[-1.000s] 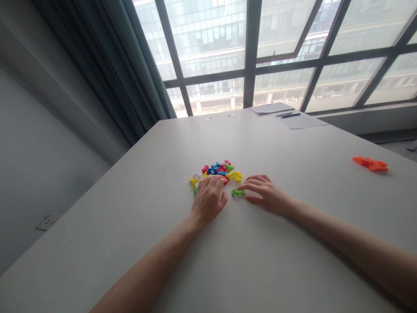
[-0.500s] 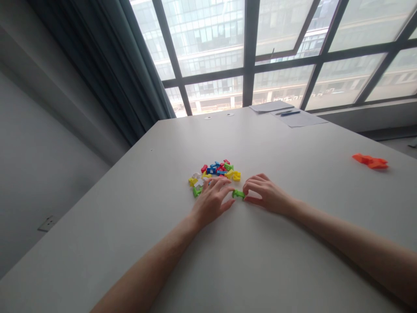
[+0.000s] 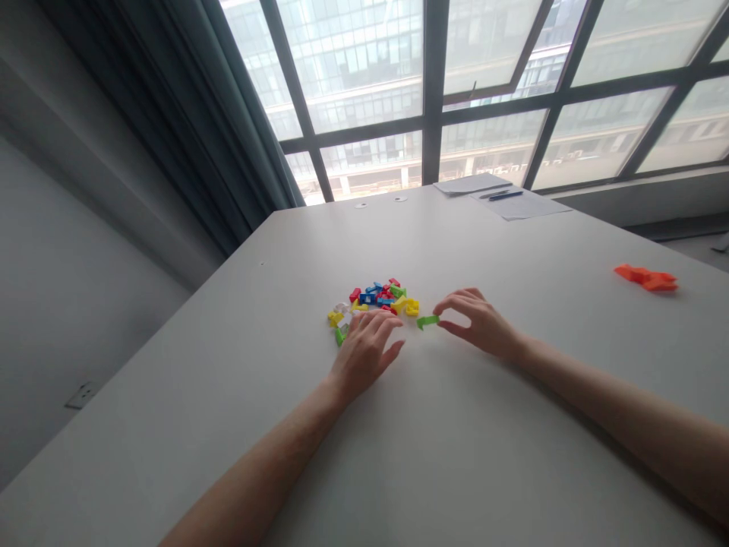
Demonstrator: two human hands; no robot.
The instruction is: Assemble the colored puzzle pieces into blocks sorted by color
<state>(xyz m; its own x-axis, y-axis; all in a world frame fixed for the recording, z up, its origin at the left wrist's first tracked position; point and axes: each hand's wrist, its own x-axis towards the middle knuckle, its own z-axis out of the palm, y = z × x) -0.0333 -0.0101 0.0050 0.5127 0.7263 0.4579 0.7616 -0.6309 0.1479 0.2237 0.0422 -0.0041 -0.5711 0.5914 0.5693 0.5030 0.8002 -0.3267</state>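
Just right of frame centre, your right hand (image 3: 481, 327) pinches a green piece (image 3: 427, 321) at its right end, its long axis running left-right. Your left hand (image 3: 364, 349) rests open just left of it, fingers touching the pile of coloured pieces (image 3: 376, 302) on the desk (image 3: 456, 456).

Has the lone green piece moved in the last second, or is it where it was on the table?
Yes. The green piece has shifted right, away from the pile of coloured pieces, and now sits pinched in the right hand.
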